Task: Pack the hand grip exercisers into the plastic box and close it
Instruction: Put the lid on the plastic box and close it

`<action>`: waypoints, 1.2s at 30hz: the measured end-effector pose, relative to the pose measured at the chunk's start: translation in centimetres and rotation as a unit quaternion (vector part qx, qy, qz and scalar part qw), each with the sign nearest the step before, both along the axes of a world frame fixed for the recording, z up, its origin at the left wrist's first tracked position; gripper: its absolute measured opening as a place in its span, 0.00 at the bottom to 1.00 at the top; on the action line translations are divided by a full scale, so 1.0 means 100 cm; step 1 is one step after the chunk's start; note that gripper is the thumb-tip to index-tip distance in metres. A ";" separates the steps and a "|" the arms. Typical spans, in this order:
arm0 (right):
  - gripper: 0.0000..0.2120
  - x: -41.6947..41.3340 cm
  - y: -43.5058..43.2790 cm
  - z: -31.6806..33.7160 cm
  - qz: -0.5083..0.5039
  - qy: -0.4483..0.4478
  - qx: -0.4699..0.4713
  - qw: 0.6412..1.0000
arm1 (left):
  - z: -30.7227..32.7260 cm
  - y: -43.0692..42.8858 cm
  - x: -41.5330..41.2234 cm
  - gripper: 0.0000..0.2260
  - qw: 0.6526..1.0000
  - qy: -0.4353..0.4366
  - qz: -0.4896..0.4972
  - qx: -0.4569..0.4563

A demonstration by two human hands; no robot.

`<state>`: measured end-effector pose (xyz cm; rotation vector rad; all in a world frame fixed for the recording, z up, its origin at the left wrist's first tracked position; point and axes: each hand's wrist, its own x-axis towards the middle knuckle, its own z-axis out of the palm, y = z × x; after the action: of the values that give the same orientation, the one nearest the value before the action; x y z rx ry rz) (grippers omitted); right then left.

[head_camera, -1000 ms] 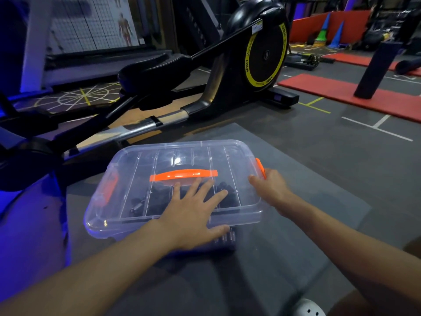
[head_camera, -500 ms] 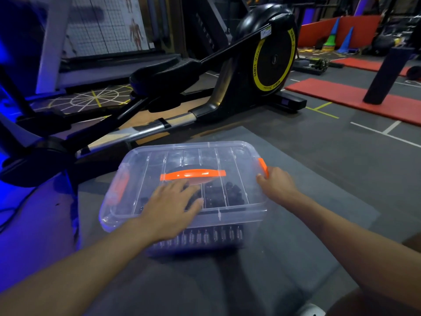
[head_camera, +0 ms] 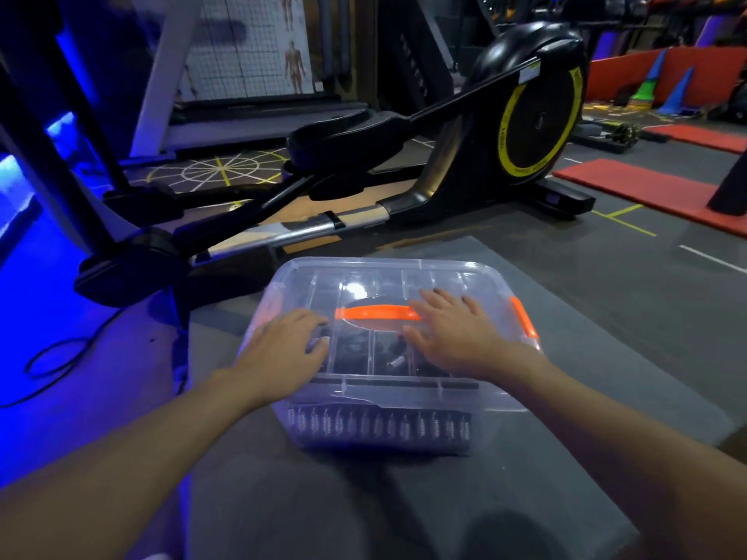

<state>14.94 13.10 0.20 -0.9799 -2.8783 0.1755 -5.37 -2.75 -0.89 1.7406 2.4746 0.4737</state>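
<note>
A clear plastic box [head_camera: 491, 414] stands on a grey mat, its clear lid [head_camera: 364, 280] lying on top. The lid has an orange handle [head_camera: 374, 312] in the middle and an orange latch [head_camera: 524, 320] on the right side. Through the front wall I see a row of black hand grip exercisers [head_camera: 380, 428] with metal springs. My left hand [head_camera: 283, 353] rests flat on the lid's left half. My right hand [head_camera: 452, 333] lies flat on the right half, fingers spread over the handle's right end.
The grey mat [head_camera: 566, 317] lies on a dark gym floor. A black elliptical trainer [head_camera: 424, 175] stands just behind the box. Red mats [head_camera: 646, 187] lie at the right, and a black cable [head_camera: 52, 357] loops on the floor at the left.
My right hand left the box's right edge by the orange latch and moved onto the lid's top. My left hand slid a little left on the lid. The view came closer.
</note>
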 end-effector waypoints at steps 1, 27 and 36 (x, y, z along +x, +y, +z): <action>0.26 -0.012 -0.008 0.000 0.025 0.002 -0.007 1.000 | -0.001 -0.002 -0.007 0.27 0.999 0.010 0.028 0.016; 0.29 -0.166 -0.041 -0.020 0.155 -0.045 0.038 0.986 | -0.019 -0.012 -0.089 0.15 0.894 -0.379 0.221 0.092; 0.32 -0.161 -0.035 -0.017 0.159 -0.047 -0.018 0.986 | -0.012 -0.017 -0.081 0.26 0.890 -0.386 0.218 0.108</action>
<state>-1.17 9.58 -1.51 -0.5381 -3.1117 0.2087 -13.50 -4.43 -2.07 0.7467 2.2043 1.2319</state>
